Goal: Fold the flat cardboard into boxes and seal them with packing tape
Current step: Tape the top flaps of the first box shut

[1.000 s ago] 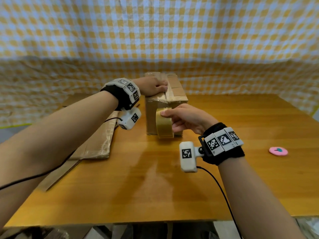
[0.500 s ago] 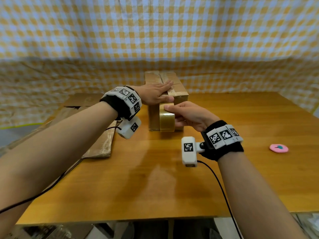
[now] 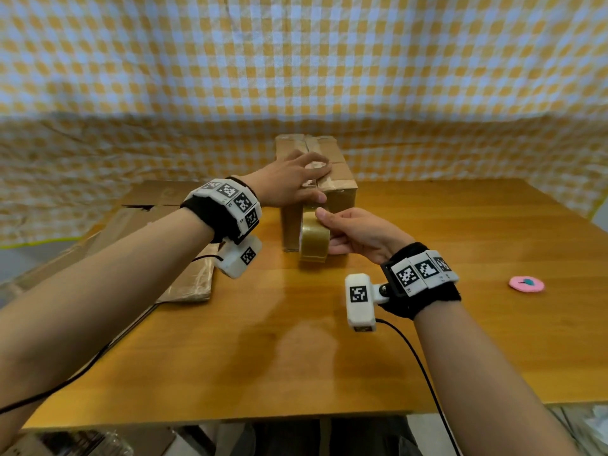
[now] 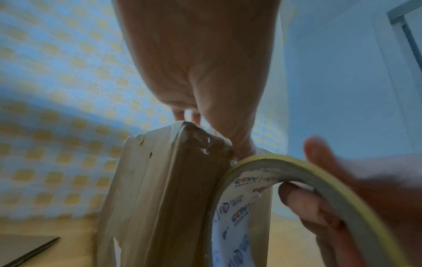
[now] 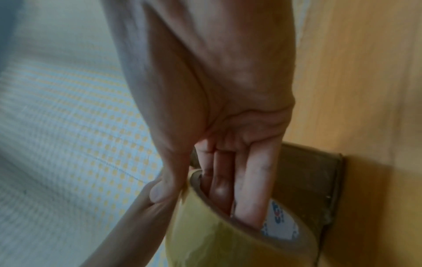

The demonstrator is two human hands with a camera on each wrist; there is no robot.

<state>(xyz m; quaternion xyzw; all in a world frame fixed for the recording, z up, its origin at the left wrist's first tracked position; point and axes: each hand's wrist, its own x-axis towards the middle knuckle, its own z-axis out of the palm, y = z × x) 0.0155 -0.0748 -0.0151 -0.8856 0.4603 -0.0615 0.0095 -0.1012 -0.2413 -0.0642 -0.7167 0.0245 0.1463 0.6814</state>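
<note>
Risk: tape creasing or lifting off the cardboard box [image 3: 332, 179] near the worktop's [image 3: 296, 357] far edge, should the left hand [image 3: 289, 179], flat on top, ease off. Right hand [image 3: 358, 235] hooked through tape roll [image 3: 312, 238] against the near face. Flat cardboard [image 3: 184, 258] at left edge, pink disc [image 3: 526, 284] near right edge; neither obstructing.
</note>
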